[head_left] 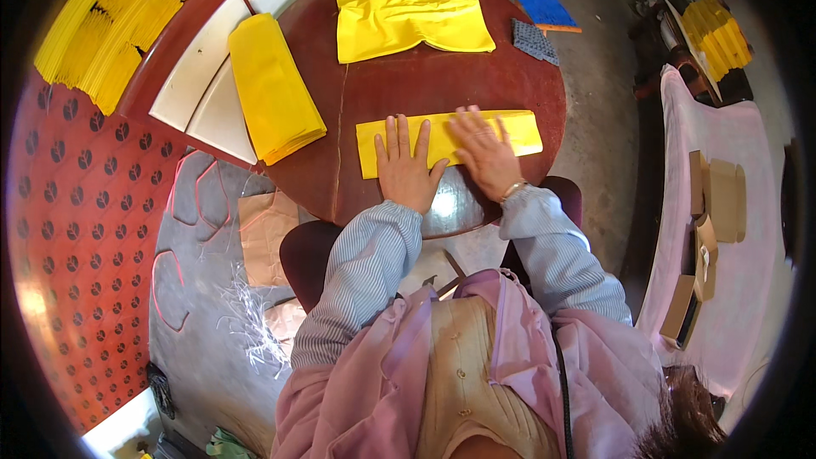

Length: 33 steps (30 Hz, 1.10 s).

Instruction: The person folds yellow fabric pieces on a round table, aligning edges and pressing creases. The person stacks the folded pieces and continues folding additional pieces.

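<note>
A long, narrow folded piece of yellow sheet material (521, 132) lies near the front edge of a round dark red table (408, 92). My left hand (406, 168) rests flat on its left part, fingers spread and pointing away from me. On its middle lies my right hand (487, 153), palm down with fingers apart and slightly blurred. Neither hand grips anything. Farther back, a wider, creased yellow piece (412, 21) is spread on the table. At the left, a thick stack of folded yellow pieces (274, 89) reaches over the table's edge.
A grey textured cloth (535, 41) lies at the table's right edge, with a blue board (546, 8) beyond. Tall yellow stacks (119, 21) stand far left. Open cardboard boxes (710, 221) sit on a pink cover at right. Red straps (174, 289) litter the floor.
</note>
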Available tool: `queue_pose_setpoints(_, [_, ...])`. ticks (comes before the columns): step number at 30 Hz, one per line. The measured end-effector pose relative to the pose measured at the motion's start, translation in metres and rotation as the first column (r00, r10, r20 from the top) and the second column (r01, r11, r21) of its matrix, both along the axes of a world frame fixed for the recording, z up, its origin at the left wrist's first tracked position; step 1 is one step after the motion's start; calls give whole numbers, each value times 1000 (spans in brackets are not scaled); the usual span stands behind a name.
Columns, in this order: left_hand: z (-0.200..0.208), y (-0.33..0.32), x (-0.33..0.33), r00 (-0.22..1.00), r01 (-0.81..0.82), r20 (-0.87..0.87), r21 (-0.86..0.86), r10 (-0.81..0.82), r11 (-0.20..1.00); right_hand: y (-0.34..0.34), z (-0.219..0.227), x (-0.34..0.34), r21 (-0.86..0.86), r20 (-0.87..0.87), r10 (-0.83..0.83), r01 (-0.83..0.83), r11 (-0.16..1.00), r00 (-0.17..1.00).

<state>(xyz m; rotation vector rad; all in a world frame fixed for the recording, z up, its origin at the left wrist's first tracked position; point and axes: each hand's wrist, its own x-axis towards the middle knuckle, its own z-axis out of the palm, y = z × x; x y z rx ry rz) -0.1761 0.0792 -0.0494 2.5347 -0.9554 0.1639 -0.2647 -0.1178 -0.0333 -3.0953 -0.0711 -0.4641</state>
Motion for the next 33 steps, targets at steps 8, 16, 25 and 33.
queue_pose_setpoints(8, [7,41,27,999,-18,31,96,15,995,-9,-2,-3,176,-131,-111,133,975,985])
queue_pose_setpoints(16, [8,23,15,965,166,-159,-245,-208,955,-10,1,-3,379,-9,147,-132,916,989])
queue_pose_setpoints(25, [18,46,0,996,-21,-86,-263,-2,965,-52,19,-41,491,132,-81,5,871,988])
queue_pose_setpoints(33, [23,30,-5,999,-31,4,-227,33,973,18,24,8,555,138,87,-150,819,987])
